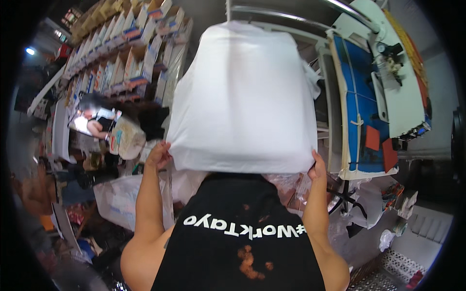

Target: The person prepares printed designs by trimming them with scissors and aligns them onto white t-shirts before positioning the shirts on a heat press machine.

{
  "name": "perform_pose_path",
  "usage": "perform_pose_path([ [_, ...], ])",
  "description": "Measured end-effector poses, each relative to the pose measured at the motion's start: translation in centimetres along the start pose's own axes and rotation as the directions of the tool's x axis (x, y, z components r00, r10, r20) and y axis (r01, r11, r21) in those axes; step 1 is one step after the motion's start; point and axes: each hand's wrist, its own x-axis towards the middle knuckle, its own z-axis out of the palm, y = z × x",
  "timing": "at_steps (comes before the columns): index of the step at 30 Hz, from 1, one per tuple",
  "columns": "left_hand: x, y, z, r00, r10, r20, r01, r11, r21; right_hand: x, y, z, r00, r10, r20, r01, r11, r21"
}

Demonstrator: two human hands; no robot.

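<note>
A white T-shirt [252,102] is spread out smooth in front of me, its wide hem towards my body and its narrower end far off. What holds it flat from beneath is hidden. My left hand [159,155] pinches the near left corner of the hem between thumb and fingers. At the near right corner, my right hand [317,166] grips the edge the same way, thumb uppermost. A loose fold of white cloth [313,80] hangs off the shirt's right side, perhaps a sleeve.
Shelves of cardboard boxes [131,68] rise at the far left. Another person [94,121] is at work below them, near a bulging sack [127,138]. To the right lies a blue-topped board [359,97] beside a white table [403,72]. Metal rails [281,17] cross the far end.
</note>
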Motion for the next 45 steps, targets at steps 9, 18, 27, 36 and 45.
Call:
perform_pose_path([
  [9,-0.4,-1.0,1.7,0.997,-0.028,-0.072,0.046,0.963,0.265,-4.5,-0.9,-3.4,0.995,0.047,-0.089,-0.031,0.986,0.164],
  [18,0.1,-3.0,-0.3,0.995,0.031,-0.094,-0.014,0.985,0.171,-4.0,-1.7,-2.1,0.997,0.02,-0.073,-0.012,0.994,0.107],
  [27,8.4,6.3,15.1,0.592,0.798,0.113,-0.229,0.033,0.973,1.9,-11.4,12.1,0.693,-0.72,0.037,0.092,0.037,-0.995],
  [36,25.4,12.0,36.6,0.564,0.569,0.599,-0.383,-0.463,0.799,18.1,-13.3,35.2,0.664,-0.419,0.619,0.351,-0.557,-0.753],
  [45,36.3,22.5,30.3,0.259,0.902,0.346,-0.367,-0.239,0.899,28.6,-21.5,34.9,0.57,-0.716,0.403,0.305,-0.272,-0.913],
])
